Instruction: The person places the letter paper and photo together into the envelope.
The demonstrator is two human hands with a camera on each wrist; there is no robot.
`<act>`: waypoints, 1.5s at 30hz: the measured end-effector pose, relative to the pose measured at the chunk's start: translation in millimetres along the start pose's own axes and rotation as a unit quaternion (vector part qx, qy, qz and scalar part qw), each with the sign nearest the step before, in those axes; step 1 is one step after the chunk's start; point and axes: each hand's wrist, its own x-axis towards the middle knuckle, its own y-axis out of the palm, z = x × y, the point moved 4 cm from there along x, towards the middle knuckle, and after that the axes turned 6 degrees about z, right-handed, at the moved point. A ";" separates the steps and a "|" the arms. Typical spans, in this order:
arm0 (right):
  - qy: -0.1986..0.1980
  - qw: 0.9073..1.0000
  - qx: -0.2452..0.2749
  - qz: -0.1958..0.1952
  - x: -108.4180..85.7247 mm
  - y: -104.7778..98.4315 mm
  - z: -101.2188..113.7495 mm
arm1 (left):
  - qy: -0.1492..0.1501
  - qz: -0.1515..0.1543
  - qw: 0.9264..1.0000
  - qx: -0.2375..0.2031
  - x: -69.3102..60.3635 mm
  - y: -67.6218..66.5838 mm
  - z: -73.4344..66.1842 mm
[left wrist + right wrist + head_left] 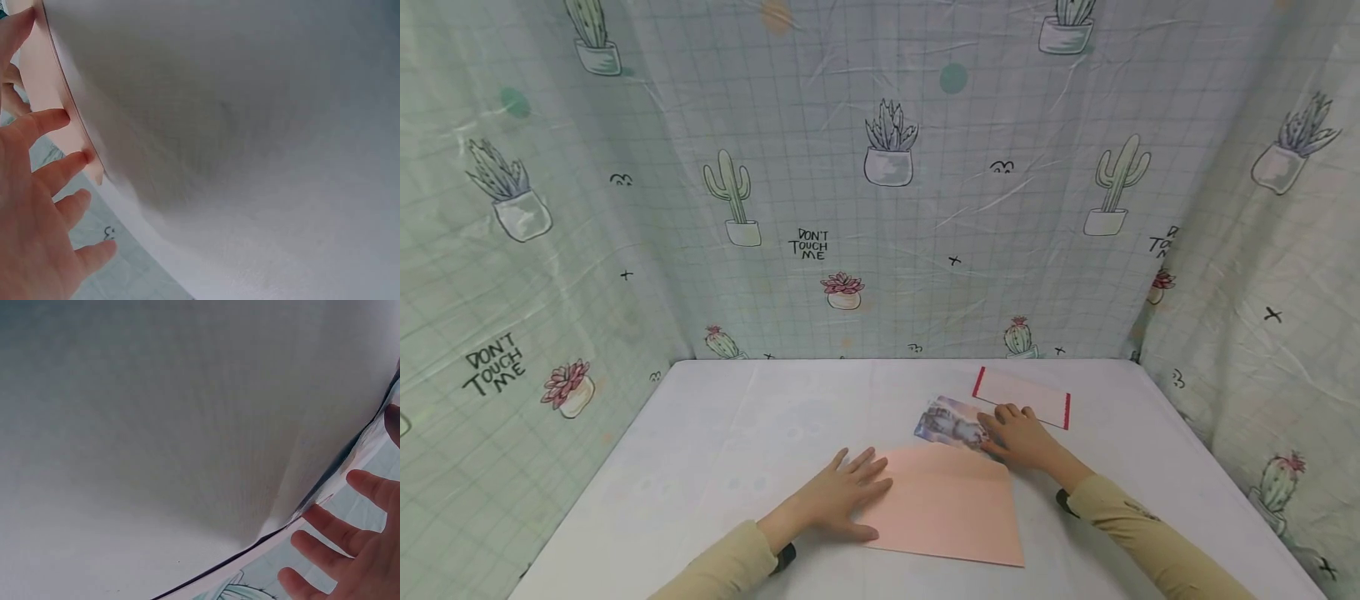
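1. Two hands, both with fingers spread, neither gripping anything: left hand (pixel 842 498) rests on the left end of a peach paper envelope (pixel 947 512), right hand (pixel 1026 442) has fingertips on the right end of a picture postcard (pixel 951 421)
2. Envelope lies flat on white table (pixel 722 450), between the hands and toward the body; long axis roughly left-right
3. Key relation: postcard sits just past envelope's far edge, long axis also roughly left-right, its right end angled toward the body; right hand much nearer to it; overlap with envelope, cannot tell
4. Red-edged pale card (pixel 1022 396) lies just beyond the right fingers; contact unclear
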 end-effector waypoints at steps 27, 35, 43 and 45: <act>0.005 1.000 -0.001 -0.026 5.9 -2.7 -5.8 | -0.002 -0.022 0.998 0.051 -0.5 0.9 0.7; -0.027 0.992 -0.050 -0.115 7.6 -12.2 -4.5 | -0.011 -0.008 0.999 0.051 0.0 1.6 2.0; -0.031 0.989 -0.073 -0.127 9.5 -12.0 -4.6 | -0.004 -0.027 0.998 0.055 0.7 4.3 3.1; -0.026 0.989 -0.077 -0.124 10.5 -13.2 -5.0 | -0.002 -0.032 0.998 0.056 0.9 5.4 3.7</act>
